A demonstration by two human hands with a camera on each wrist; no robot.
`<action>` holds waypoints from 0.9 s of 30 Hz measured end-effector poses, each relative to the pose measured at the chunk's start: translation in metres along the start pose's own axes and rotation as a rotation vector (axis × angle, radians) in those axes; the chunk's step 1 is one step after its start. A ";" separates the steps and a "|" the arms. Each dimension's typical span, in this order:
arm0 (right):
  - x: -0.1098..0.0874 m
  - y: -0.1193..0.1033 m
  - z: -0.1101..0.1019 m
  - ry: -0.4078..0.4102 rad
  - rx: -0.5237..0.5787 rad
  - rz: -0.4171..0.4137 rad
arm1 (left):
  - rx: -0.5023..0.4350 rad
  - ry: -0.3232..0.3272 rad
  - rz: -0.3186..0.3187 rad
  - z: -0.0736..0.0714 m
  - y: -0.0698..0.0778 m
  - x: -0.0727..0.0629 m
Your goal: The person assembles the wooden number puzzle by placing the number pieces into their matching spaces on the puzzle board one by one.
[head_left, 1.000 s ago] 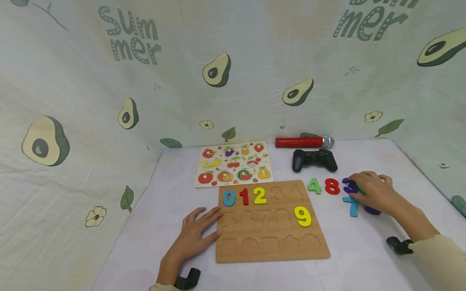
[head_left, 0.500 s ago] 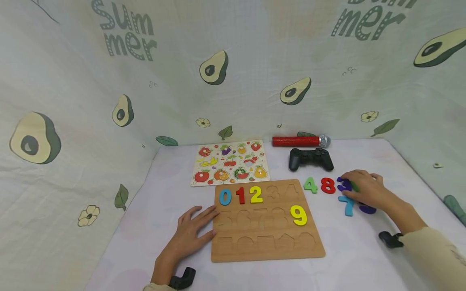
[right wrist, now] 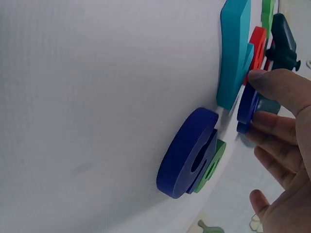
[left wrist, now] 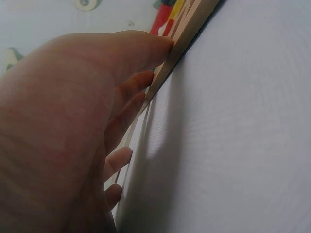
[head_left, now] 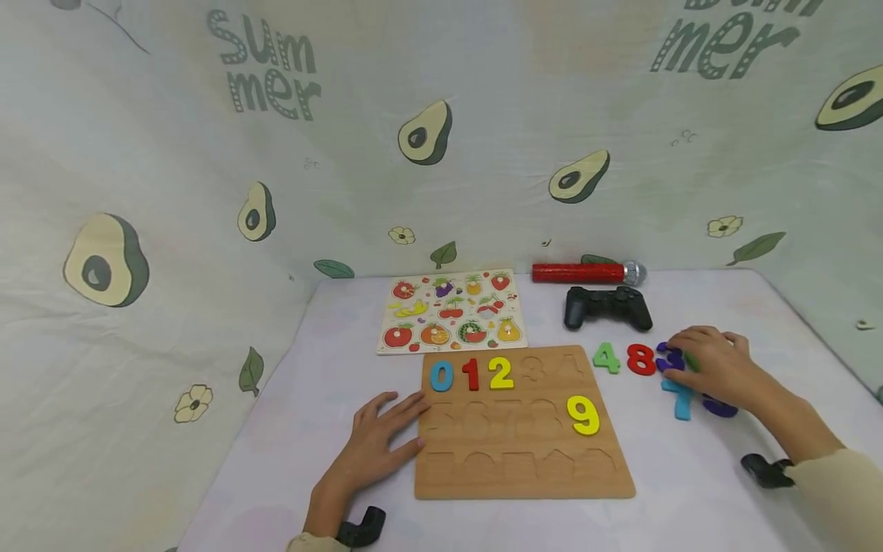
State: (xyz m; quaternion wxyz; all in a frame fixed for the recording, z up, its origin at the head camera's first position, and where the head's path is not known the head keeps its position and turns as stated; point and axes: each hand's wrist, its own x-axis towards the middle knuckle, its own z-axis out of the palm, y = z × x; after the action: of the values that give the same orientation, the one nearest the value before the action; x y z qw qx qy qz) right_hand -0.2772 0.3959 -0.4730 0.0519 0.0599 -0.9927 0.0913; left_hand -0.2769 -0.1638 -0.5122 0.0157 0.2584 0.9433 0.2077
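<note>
In the head view a wooden number board (head_left: 524, 468) lies on the table, holding a blue 0 (head_left: 441, 376), a red 1 (head_left: 471, 375), a yellow 2 (head_left: 501, 373) and a yellow 9 (head_left: 582, 415). My left hand (head_left: 379, 441) touches the board's left edge, fingers spread and mostly straight. At the right, my right hand (head_left: 720, 368) pinches a purple number 3 (head_left: 669, 358) between thumb and fingers; in the right wrist view the dark blue-purple piece (right wrist: 247, 104) is partly behind the thumb. Beside it lie a light blue 7 (head_left: 679, 399) and another purple number (head_left: 720, 406), partly hidden.
A green 4 (head_left: 606, 358) and a red 8 (head_left: 641, 359) lie right of the board. Behind are a fruit puzzle board (head_left: 451, 313), a black game controller (head_left: 608, 308) and a red microphone (head_left: 586, 274). A green piece (right wrist: 212, 165) shows beside the other purple number.
The head view shifts slightly left, then back right. Both hands and the number pieces keep nearly the same places relative to the table.
</note>
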 end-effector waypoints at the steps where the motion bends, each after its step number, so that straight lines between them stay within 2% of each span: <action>1: -0.002 -0.001 -0.001 0.003 -0.002 -0.001 | 0.000 0.001 0.003 0.001 0.001 0.000; 9: -0.009 -0.016 -0.009 0.032 -0.001 -0.028 | 0.004 0.021 0.027 0.003 0.000 0.000; 17: -0.011 -0.036 -0.018 0.045 0.012 -0.027 | -0.003 0.003 0.008 0.007 -0.003 0.000; 24: -0.010 -0.061 -0.017 0.075 0.014 -0.055 | 0.011 0.070 0.042 0.004 -0.011 0.001; 27: -0.011 -0.066 -0.019 0.081 0.007 -0.072 | 0.005 0.077 0.055 0.007 -0.010 0.003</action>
State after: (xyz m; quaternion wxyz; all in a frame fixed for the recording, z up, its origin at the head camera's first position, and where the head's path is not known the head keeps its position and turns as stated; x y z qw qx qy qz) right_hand -0.2557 0.3359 -0.4443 0.0951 0.0922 -0.9866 0.0954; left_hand -0.2836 -0.1673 -0.5223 -0.0269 0.2760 0.9363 0.2155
